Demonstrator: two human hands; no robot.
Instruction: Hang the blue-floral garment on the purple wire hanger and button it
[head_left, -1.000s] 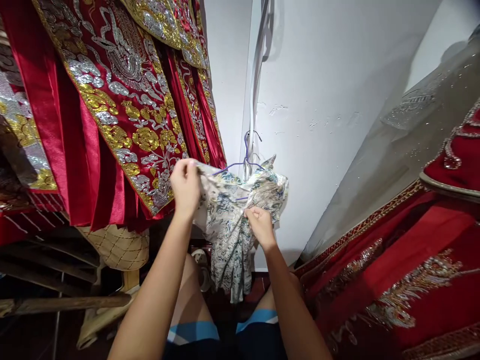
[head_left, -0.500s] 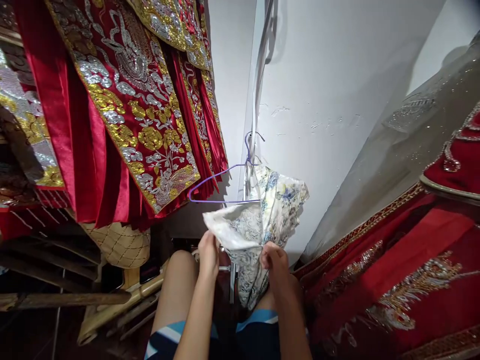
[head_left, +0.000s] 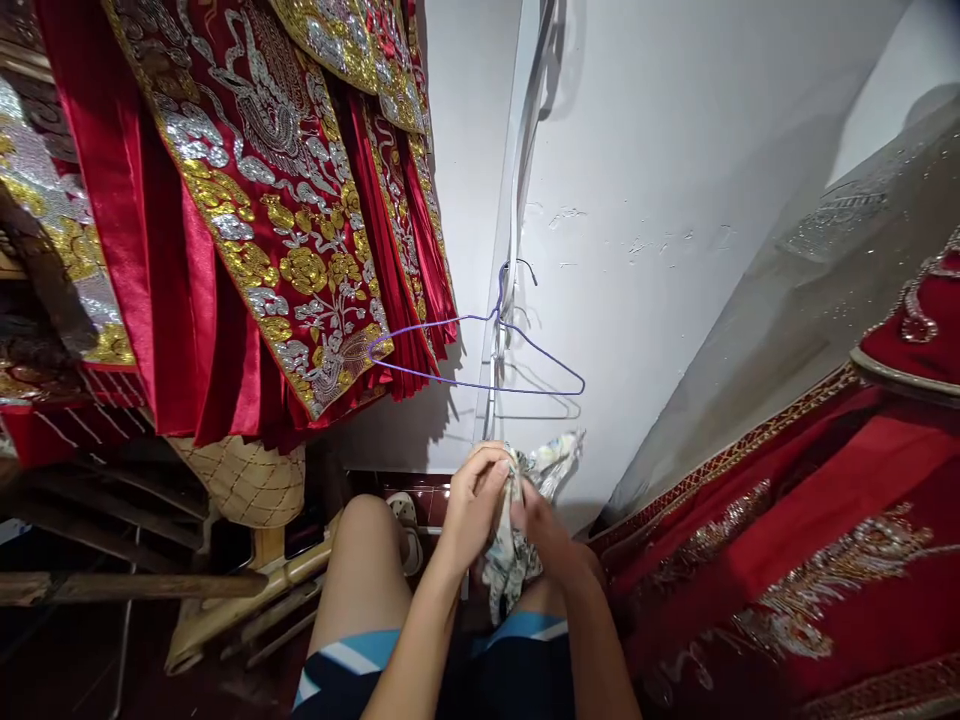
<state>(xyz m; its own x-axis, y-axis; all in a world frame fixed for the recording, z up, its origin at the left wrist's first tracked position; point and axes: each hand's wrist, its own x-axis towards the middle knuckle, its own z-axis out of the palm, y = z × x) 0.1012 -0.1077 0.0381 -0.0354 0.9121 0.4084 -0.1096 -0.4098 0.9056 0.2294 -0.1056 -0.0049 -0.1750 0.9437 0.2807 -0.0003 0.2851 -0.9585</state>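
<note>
A white floral garment (head_left: 514, 550) hangs bunched between my two hands, above my lap. Its exact kind cannot be made out in these folds. My left hand (head_left: 478, 495) pinches the cloth at the top of the bunch. Close beside it, my right hand (head_left: 538, 520) grips the same cloth from the right, slightly blurred. A loose end of the fabric sticks out to the upper right. Just above my hands, a purple hanger (head_left: 480, 385) hangs bare by its hook on the thin metal upright at the wall.
Red robes (head_left: 300, 260) with gold and silver embroidery hang at the left. On the right are a beaded red garment (head_left: 825, 560) and a clear plastic cover (head_left: 787, 300). Wooden poles (head_left: 150, 588) and a quilted beige form (head_left: 247, 480) stand lower left. The white wall (head_left: 637, 150) is ahead.
The garment has come off the hanger's right arm and dropped lower. My hands, earlier apart holding its opening, have come together and gathered the cloth.
</note>
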